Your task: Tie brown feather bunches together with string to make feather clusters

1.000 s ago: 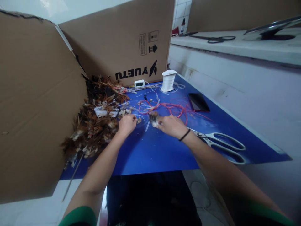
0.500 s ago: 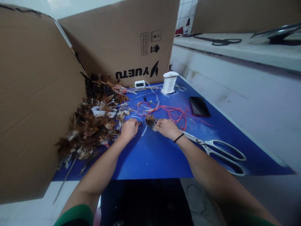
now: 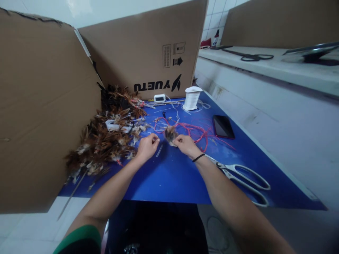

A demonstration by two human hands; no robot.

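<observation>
Over the blue table, my right hand (image 3: 186, 145) pinches a small bunch of brown and grey feathers (image 3: 170, 135) by its lower end; the tips point up and left and look slightly blurred. My left hand (image 3: 148, 146) is closed in a pinch just left of the bunch, apart from it. Whatever lies between its fingertips is too small to make out. A short clear strip (image 3: 159, 151) lies on the table between the hands. To the left spreads a large pile of brown feathers (image 3: 106, 141), and behind my right hand is tangled pink string (image 3: 197, 132).
Large scissors (image 3: 238, 176) lie beside my right forearm. A phone (image 3: 224, 126), a white spool (image 3: 192, 98) and a small white digital display (image 3: 159, 98) sit farther back. Cardboard panels (image 3: 127, 53) stand behind and left. A ledge (image 3: 286, 63) at right holds dark scissors (image 3: 254, 57).
The view has tilted and shifted slightly. The brown bit seen earlier at my left fingertips no longer shows. My right hand still holds the feather bunch, nearly in the same place.
</observation>
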